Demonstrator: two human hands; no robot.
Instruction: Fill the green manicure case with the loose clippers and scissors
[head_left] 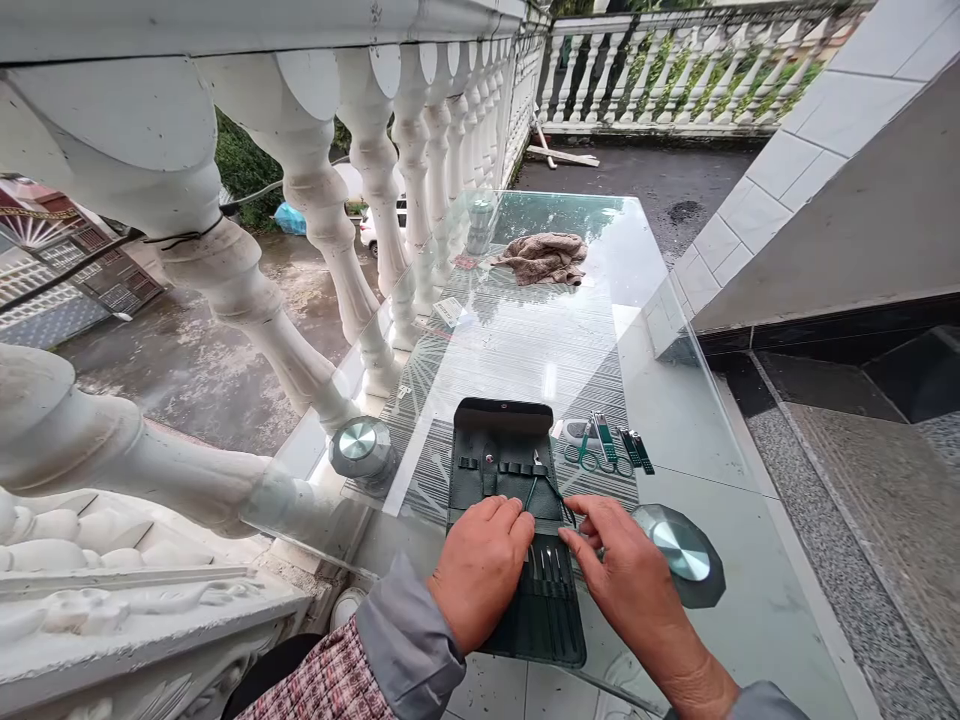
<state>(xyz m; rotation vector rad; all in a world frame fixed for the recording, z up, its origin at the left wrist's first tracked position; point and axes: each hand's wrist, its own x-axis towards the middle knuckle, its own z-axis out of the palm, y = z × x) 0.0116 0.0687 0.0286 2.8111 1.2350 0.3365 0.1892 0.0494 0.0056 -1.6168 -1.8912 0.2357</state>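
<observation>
Operator's L hand (480,570) & R hand (626,570), slightly apart, pinch opp. handles of the nippers (537,463) over open dark case (466,487) on glass table (675,410), w/ scissors (584,457) & clippers (604,438) nearby

Not one readable word for me right now, small pale card (448,312) with print too tiny for me to make out, red slip (465,262) beyond it just a blur, dark open case (502,424) before me giving no legible lettering
</observation>
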